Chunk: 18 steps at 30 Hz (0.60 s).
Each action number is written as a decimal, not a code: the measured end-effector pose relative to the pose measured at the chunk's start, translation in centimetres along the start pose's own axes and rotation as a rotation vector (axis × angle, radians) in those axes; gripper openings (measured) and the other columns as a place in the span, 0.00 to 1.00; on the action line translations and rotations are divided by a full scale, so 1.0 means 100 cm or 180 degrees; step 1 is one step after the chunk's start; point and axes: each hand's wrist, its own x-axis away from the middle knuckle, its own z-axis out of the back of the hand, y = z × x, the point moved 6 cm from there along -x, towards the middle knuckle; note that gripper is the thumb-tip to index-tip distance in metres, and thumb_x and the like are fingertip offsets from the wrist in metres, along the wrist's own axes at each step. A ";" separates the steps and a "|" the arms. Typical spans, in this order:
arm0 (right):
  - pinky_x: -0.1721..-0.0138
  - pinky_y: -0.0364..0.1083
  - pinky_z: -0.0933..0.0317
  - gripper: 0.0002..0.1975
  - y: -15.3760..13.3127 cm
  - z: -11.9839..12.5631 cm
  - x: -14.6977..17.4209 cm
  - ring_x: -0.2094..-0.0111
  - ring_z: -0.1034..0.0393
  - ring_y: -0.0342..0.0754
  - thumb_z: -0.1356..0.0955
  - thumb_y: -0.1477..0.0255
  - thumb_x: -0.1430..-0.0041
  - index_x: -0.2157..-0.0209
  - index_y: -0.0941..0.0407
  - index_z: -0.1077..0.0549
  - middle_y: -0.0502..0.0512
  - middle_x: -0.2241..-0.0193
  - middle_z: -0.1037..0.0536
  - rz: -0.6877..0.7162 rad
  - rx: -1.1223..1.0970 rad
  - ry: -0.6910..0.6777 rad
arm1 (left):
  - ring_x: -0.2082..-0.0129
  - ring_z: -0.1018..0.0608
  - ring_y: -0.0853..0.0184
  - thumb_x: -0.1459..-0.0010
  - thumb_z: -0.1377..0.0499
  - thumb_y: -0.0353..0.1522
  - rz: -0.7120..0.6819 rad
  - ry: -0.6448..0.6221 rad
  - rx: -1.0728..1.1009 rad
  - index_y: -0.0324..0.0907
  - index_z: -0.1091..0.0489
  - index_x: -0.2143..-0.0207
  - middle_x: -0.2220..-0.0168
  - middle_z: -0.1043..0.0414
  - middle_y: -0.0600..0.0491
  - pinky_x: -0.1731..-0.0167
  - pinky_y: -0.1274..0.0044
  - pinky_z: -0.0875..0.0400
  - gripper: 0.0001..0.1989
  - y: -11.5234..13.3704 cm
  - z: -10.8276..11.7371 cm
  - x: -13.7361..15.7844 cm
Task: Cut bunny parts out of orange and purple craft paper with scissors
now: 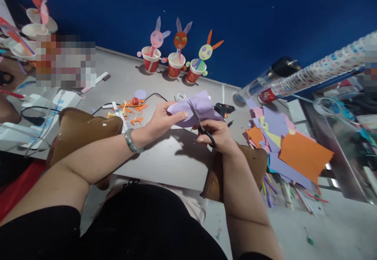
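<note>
My left hand [166,119] pinches a sheet of purple paper [203,99] by its left side, thumb on top. In my right hand [217,132] is a pair of black-handled scissors [200,123], fingers wrapped round the handles. The scissor blades lie against the purple paper, pointing up and left. Faint curved lines show on the sheet. Beyond the hands, a purple paper circle [140,94] rests on the table near orange and yellow paper scraps [138,108]. A roll of tape [180,96] sits just behind the purple sheet.
Three red paper cups with rabbit-faced figures [151,61] line the table's back edge. A black glue gun [224,108] lies right of the sheet. Coloured paper [306,150] is heaped at the right, below a long stack of cups [321,71]. Brown cushions [88,128] lie under both forearms.
</note>
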 end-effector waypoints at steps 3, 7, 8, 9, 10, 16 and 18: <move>0.85 0.40 0.44 0.29 0.000 0.000 0.000 0.86 0.37 0.40 0.15 0.56 0.69 0.67 0.59 0.19 0.46 0.85 0.27 -0.0007 0.0017 0.0014 | 0.78 0.39 0.75 0.48 0.30 0.41 0.0007 -0.0011 0.0031 0.40 0.32 0.77 0.78 0.40 0.58 0.78 0.79 0.42 0.17 0.002 -0.001 0.001; 0.85 0.41 0.44 0.29 -0.002 -0.002 0.000 0.86 0.37 0.40 0.15 0.56 0.69 0.68 0.59 0.20 0.46 0.85 0.28 -0.0027 -0.0013 0.0002 | 0.78 0.39 0.75 0.48 0.30 0.40 -0.0006 0.0032 0.0090 0.40 0.31 0.77 0.79 0.40 0.59 0.77 0.79 0.42 0.16 0.004 -0.001 0.001; 0.85 0.41 0.44 0.28 -0.002 -0.002 0.000 0.86 0.37 0.40 0.15 0.56 0.69 0.68 0.59 0.20 0.46 0.85 0.28 -0.0033 -0.0009 -0.0006 | 0.78 0.40 0.75 0.48 0.30 0.39 -0.0011 0.0040 0.0098 0.40 0.31 0.77 0.79 0.40 0.59 0.77 0.79 0.42 0.16 0.004 -0.001 0.001; 0.84 0.41 0.44 0.28 -0.003 -0.003 0.000 0.85 0.37 0.40 0.15 0.57 0.69 0.68 0.59 0.20 0.46 0.85 0.28 -0.0038 -0.0002 -0.0008 | 0.78 0.40 0.75 0.48 0.31 0.39 -0.0018 0.0043 0.0099 0.40 0.31 0.77 0.79 0.41 0.59 0.77 0.79 0.42 0.16 0.004 -0.001 0.001; 0.84 0.41 0.44 0.28 -0.003 -0.003 0.000 0.85 0.37 0.40 0.15 0.57 0.69 0.68 0.59 0.20 0.46 0.85 0.28 -0.0040 0.0007 -0.0004 | 0.78 0.40 0.75 0.47 0.31 0.39 -0.0028 0.0047 0.0099 0.40 0.31 0.78 0.79 0.41 0.59 0.77 0.79 0.43 0.16 0.004 -0.001 0.001; 0.82 0.40 0.43 0.29 -0.001 -0.006 0.000 0.84 0.36 0.40 0.15 0.56 0.68 0.67 0.58 0.20 0.46 0.84 0.27 -0.0042 0.0039 -0.0081 | 0.77 0.38 0.75 0.46 0.32 0.41 0.0026 0.0160 0.0026 0.40 0.34 0.78 0.78 0.40 0.58 0.77 0.79 0.42 0.18 0.000 0.001 0.002; 0.82 0.40 0.42 0.29 -0.001 -0.007 0.000 0.83 0.36 0.40 0.15 0.56 0.68 0.67 0.58 0.19 0.46 0.83 0.27 -0.0060 0.0041 -0.0101 | 0.77 0.38 0.75 0.46 0.32 0.41 0.0073 0.0131 0.0058 0.40 0.33 0.77 0.78 0.39 0.58 0.77 0.80 0.41 0.18 -0.001 0.001 0.002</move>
